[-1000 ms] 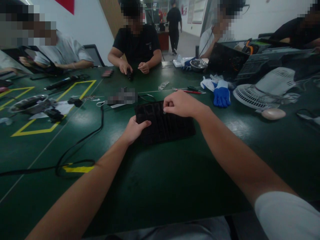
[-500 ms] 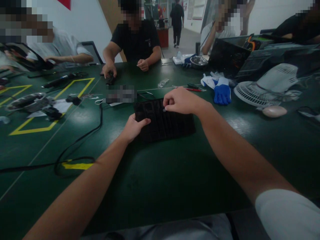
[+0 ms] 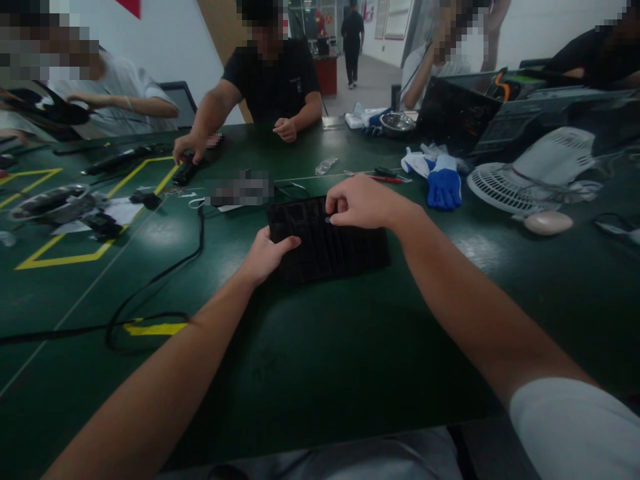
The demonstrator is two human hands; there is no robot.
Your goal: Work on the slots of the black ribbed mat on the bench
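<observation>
A black plastic tray with raised ribs and recesses lies on the green table in front of me. My left hand grips its left edge, thumb on top. Over the tray's upper middle, my right hand is closed in a pinch, with the fingers curled. A tiny pale, shiny spot shows at the fingertips, too small to name. Part of the tray's far edge is hidden behind the right hand.
Beyond the tray lie pens or screwdrivers and a clear plastic bag. To the right are blue-and-white gloves, a white fan part and a computer case. A black cable loops at left. Co-workers sit around the table.
My hands and the tray stay almost still. Across the table, a co-worker's hand has moved to the left with a dark object. The person at far left has shifted a black item.
</observation>
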